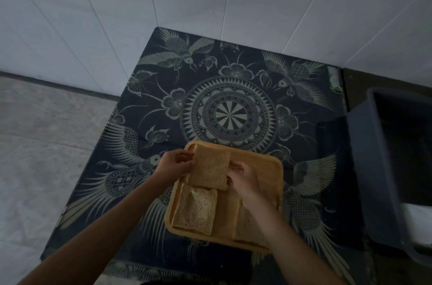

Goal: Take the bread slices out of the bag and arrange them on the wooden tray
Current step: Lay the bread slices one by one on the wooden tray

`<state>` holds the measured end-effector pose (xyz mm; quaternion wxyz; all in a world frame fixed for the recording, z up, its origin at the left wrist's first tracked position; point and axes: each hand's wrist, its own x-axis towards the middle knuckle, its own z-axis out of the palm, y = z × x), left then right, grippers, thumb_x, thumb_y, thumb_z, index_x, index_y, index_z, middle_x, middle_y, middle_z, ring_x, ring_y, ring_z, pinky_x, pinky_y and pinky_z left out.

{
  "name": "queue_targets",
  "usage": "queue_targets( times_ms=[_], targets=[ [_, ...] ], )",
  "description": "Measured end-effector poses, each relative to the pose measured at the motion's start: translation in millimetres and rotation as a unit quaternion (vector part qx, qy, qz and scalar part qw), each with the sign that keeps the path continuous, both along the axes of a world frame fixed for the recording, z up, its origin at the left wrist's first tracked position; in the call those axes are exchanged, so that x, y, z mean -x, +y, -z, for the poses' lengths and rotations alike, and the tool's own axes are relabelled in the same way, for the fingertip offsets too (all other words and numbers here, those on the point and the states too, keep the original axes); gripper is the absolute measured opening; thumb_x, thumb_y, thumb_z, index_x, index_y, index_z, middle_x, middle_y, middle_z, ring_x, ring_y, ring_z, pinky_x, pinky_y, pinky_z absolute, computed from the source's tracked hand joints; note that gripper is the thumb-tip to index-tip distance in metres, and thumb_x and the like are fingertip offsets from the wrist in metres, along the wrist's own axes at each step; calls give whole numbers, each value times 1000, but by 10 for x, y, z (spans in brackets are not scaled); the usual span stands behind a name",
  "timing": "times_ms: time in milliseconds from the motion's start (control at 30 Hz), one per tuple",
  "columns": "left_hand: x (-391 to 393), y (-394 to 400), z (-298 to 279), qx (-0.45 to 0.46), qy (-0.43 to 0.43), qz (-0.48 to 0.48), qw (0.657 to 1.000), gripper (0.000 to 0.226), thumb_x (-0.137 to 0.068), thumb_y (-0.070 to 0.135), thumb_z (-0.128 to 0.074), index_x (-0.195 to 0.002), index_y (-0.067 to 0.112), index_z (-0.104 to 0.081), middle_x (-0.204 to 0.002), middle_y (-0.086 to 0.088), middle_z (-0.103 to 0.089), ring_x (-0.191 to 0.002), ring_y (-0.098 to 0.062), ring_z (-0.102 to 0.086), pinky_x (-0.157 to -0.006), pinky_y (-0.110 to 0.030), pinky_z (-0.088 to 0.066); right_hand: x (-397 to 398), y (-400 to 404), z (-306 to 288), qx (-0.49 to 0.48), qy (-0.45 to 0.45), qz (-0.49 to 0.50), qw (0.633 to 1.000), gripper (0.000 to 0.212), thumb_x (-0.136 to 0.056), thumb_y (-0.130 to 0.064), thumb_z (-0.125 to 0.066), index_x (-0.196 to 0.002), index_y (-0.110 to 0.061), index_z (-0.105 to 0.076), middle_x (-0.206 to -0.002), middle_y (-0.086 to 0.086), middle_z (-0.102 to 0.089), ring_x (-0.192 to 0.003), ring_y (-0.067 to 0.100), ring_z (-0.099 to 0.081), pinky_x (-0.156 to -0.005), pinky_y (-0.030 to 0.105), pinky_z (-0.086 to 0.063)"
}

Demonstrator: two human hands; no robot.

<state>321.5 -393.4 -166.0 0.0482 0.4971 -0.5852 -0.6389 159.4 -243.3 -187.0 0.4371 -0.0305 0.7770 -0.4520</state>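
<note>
A square wooden tray lies near the front of a small table. I hold one bread slice just over the tray's far left part, my left hand pinching its left edge and my right hand gripping its right edge. A second slice lies flat in the tray's near left part. A third slice lies at the near right, partly hidden under my right forearm. No bread bag is visible.
The table is covered by a dark cloth printed with birds and a round medallion. A dark plastic bin stands right of the table. White tiled walls meet behind it; grey floor lies to the left.
</note>
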Motion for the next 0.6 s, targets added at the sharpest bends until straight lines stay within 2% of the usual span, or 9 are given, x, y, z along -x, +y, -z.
queue_targets(
  times_ms=[233, 400, 600],
  targets=[
    [20, -119, 106, 70, -36, 13, 997, 27, -87, 13, -74, -114, 14, -73, -103, -4, -76, -95, -18, -73, -88, -43, -62, -47, -149, 104, -13, 19, -3, 1000, 15, -91, -16, -75, -93, -28, -66, -102, 3, -75, -98, 21, -73, -91, 50, -62],
    [27, -102, 156, 139, -59, 33, 988, 27, -85, 14, -76, -112, 14, -75, -101, -3, -78, -92, -14, -73, -87, -40, -62, -71, -164, 162, -27, 15, -3, 1000, 14, -93, -14, -74, -100, -23, -65, -105, 6, -75, -94, 19, -72, -88, 47, -63],
    [21, -55, 194, 212, -73, 53, 973, 24, -85, 14, -75, -109, 12, -77, -99, -3, -79, -89, -10, -72, -87, -29, -59, -95, -164, 198, -32, 71, -41, 996, 16, -93, -17, -74, -107, -23, -67, -100, -4, -71, -100, 20, -72, -91, 45, -62]
  ],
)
